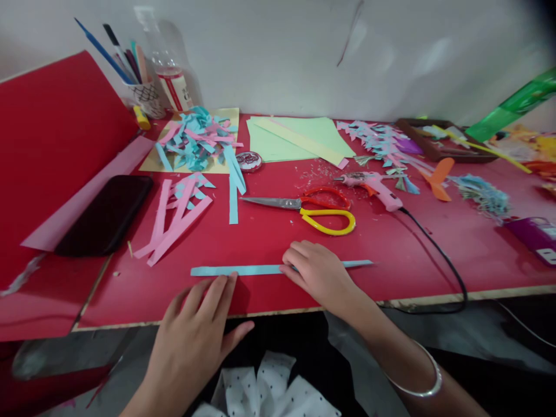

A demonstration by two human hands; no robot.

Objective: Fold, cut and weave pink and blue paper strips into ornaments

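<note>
A narrow light-blue paper strip (256, 270) lies across the red table near its front edge. My left hand (195, 324) reaches up from below with fingers stretched and thumb apart, its fingertips at the strip's lower edge. Curled over the strip's right half, my right hand (319, 275) has its thumb and fingers pinched on it. The strip's right end tapers to a point beyond that hand. Just above lie scissors (299, 204) with one red and one yellow handle. Left of them are pink paper strips (180, 226) and a folded blue strip (233, 197).
A pink glue gun (376, 186) trails a black cord over the front edge. Cut paper pieces (197, 139) are heaped at back left, beside green sheets (291, 139). A phone (106, 214), pen cup (147, 98), bottle (169, 75) and brown tray (443, 142) stand around.
</note>
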